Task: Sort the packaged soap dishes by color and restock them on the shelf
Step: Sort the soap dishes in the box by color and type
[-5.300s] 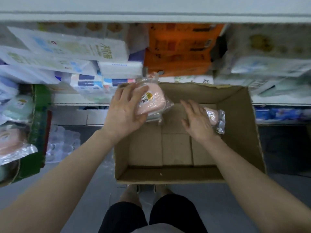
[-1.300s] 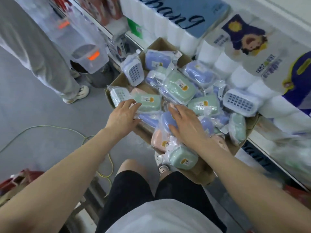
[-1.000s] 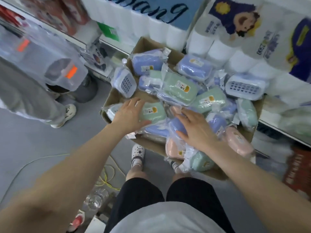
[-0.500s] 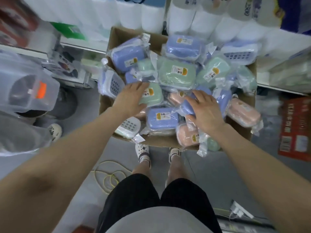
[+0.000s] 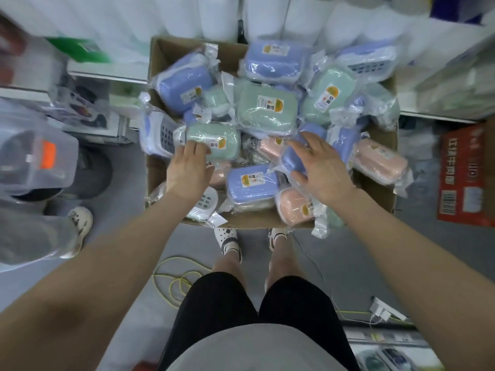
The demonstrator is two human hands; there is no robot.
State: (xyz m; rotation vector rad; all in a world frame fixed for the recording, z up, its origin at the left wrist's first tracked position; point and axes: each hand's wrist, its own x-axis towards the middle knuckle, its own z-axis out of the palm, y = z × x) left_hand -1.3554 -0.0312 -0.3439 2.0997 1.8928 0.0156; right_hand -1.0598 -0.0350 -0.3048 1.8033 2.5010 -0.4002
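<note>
A cardboard box [image 5: 380, 191] stands in front of me, heaped with plastic-wrapped soap dishes in blue, green and pink. My left hand [image 5: 187, 171] rests with its fingertips on the near edge of a green soap dish [image 5: 217, 140] at the box's left side. My right hand [image 5: 322, 170] is curled over a blue soap dish [image 5: 290, 159] in the middle, thumb beneath and fingers spread on top. A second blue soap dish [image 5: 251, 183] and a pink soap dish [image 5: 293, 207] lie just below that hand. Another pink soap dish [image 5: 380, 162] hangs over the right rim.
Packs of white paper rolls [image 5: 214, 17] fill the shelf behind the box. Another person's leg and white clog [image 5: 80, 223] stand at the left beside clear plastic bins [image 5: 34, 156]. A red carton [image 5: 466, 178] sits on the right. A yellow cable [image 5: 174, 279] coils on the floor by my feet.
I turned from the nearly empty box to this full one. Over the last second the view swung to centre it. Both hands stayed on the same green and blue dishes.
</note>
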